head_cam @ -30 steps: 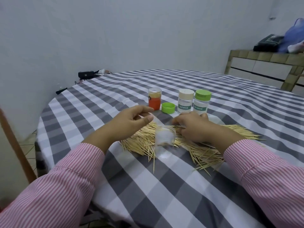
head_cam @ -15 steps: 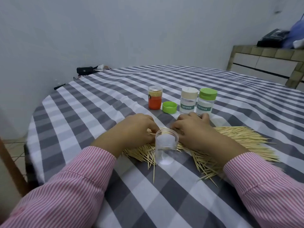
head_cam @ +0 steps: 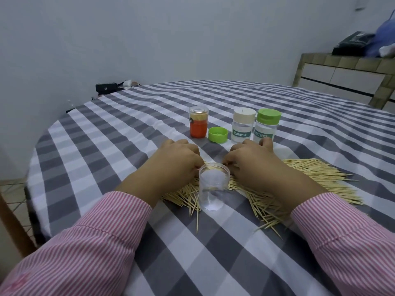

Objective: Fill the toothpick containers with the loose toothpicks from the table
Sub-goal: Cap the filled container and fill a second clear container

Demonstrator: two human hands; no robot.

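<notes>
A wide pile of loose toothpicks [head_cam: 320, 178] lies on the checked tablecloth [head_cam: 128, 146]. In front of it stands an open clear container [head_cam: 212, 189], upright and without a lid. My left hand [head_cam: 173, 165] and my right hand [head_cam: 256, 165] rest palm down on the pile just behind that container, fingers curled onto toothpicks. Whether either hand has toothpicks pinched is hidden by the knuckles. Behind them stand an orange container [head_cam: 198, 124] full of toothpicks, a loose green lid [head_cam: 217, 134], a cream-lidded container [head_cam: 243, 127] and a green-lidded container [head_cam: 266, 126].
The round table's edge curves away at the left. A black pouch [head_cam: 106, 87] lies on the floor by the wall. A tiled counter [head_cam: 342, 75] with a black bag stands at the back right. A wooden chair leg [head_cam: 10, 227] is at the far left.
My left hand has come down from a raised pinch onto the toothpick pile beside the clear container. My right hand stays on the pile. The view has shifted closer.
</notes>
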